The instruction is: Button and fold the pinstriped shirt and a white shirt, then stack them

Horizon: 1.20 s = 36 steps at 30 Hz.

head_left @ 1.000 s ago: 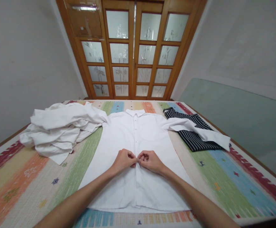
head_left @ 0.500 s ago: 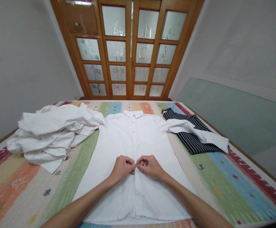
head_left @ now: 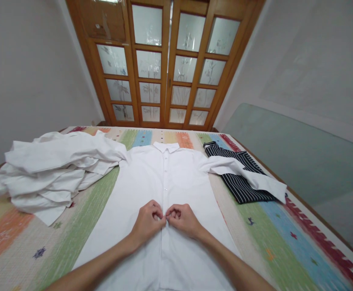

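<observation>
A white long-sleeved shirt (head_left: 140, 173) lies front up and spread out, its collar pointing away from me and its button strip running down the middle. My left hand (head_left: 149, 219) pinches the strip's edge from the left, below the middle of the shirt. From the other side my right hand (head_left: 182, 219) pinches the same spot, its fingertips almost meeting those of the left. Whatever button sits between the fingertips is hidden. Higher on the strip, several small buttons show in a line up to the collar.
To the left lies a heap of crumpled white cloth (head_left: 51, 165). A black garment with white stripes (head_left: 237, 188) lies folded at the right, under the shirt's sleeve. Everything rests on a colourful striped cover (head_left: 273, 242). Beyond its far edge stand wooden doors with glass panes (head_left: 167, 81).
The view has shifted slightly, so the shirt sits lower and further left. Both hands keep their pinch at the same place on the button strip.
</observation>
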Each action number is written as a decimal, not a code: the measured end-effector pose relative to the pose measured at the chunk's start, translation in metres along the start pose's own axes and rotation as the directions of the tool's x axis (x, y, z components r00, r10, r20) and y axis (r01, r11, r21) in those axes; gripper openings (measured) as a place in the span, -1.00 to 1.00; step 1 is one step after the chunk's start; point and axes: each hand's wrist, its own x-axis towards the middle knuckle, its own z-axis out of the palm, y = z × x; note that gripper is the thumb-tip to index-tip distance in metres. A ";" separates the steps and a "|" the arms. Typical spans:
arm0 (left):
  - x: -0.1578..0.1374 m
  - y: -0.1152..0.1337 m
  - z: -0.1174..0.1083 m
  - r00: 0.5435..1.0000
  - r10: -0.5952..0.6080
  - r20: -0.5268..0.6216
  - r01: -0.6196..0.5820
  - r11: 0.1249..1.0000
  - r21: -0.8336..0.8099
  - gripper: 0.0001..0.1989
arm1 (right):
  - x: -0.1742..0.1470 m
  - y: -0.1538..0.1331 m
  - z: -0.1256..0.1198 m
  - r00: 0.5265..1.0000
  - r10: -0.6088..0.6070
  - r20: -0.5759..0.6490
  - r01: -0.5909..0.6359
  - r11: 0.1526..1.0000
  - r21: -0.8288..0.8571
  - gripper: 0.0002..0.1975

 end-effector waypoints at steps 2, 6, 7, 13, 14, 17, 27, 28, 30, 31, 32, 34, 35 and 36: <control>0.000 0.002 -0.002 0.998 0.053 -0.026 -0.050 0.993 0.107 -0.92 | 0.001 0.000 0.000 1.000 0.003 0.004 -0.003 1.000 -0.001 -0.85; -0.001 0.008 -0.007 0.999 0.028 0.029 -0.034 0.967 0.252 -0.91 | 0.001 0.001 0.000 1.000 -0.009 0.014 0.009 1.000 -0.011 -0.83; -0.002 0.009 -0.008 0.999 0.006 0.050 -0.019 0.964 0.266 -0.89 | 0.001 0.001 0.000 1.000 -0.014 0.015 0.014 1.000 -0.011 -0.84; -0.005 0.009 -0.005 0.997 -0.026 0.071 0.005 0.956 0.292 -0.80 | 0.000 0.002 -0.001 1.000 -0.015 0.025 0.015 1.000 -0.001 -0.85; -0.005 0.009 -0.005 0.997 -0.026 0.068 0.004 0.955 0.295 -0.80 | 0.000 0.003 -0.001 1.000 -0.013 0.025 0.013 1.000 0.003 -0.85; -0.005 0.009 -0.006 0.997 -0.035 0.075 0.012 0.958 0.287 -0.80 | 0.000 0.004 0.000 1.000 -0.008 0.024 0.008 1.000 0.007 -0.85; -0.007 0.009 -0.001 0.995 -0.031 0.100 0.010 0.978 0.210 -0.71 | 0.000 0.006 0.000 0.999 -0.002 0.039 0.001 1.000 0.022 -0.89; -0.007 0.008 0.000 0.995 -0.017 0.096 -0.004 0.976 0.219 -0.71 | 0.000 0.005 0.000 0.999 0.001 0.040 -0.002 1.000 0.021 -0.90; -0.008 0.006 0.003 0.997 0.010 0.082 -0.029 0.972 0.234 -0.71 | 0.000 0.004 0.000 0.999 0.004 0.043 -0.005 1.000 0.025 -0.90; -0.008 0.005 0.005 0.997 0.022 0.071 -0.038 0.970 0.239 -0.72 | 0.000 0.003 0.000 0.999 0.006 0.044 -0.007 1.000 0.029 -0.89; -0.009 0.004 0.006 0.998 0.030 0.062 -0.045 0.969 0.242 -0.73 | 0.001 0.003 -0.001 0.999 0.008 0.044 -0.010 0.999 0.034 -0.88; -0.009 0.002 0.007 0.998 0.044 0.046 -0.054 0.969 0.242 -0.75 | 0.001 0.001 -0.001 0.999 0.019 0.043 -0.021 0.999 0.045 -0.86; -0.009 0.001 0.008 0.998 0.054 0.042 -0.062 0.968 0.243 -0.76 | 0.001 0.001 -0.002 0.999 0.026 0.045 -0.029 0.998 0.049 -0.86; -0.010 0.000 0.009 0.997 0.066 0.041 -0.074 0.967 0.242 -0.78 | 0.002 0.000 -0.002 0.998 0.032 0.048 -0.035 0.998 0.052 -0.86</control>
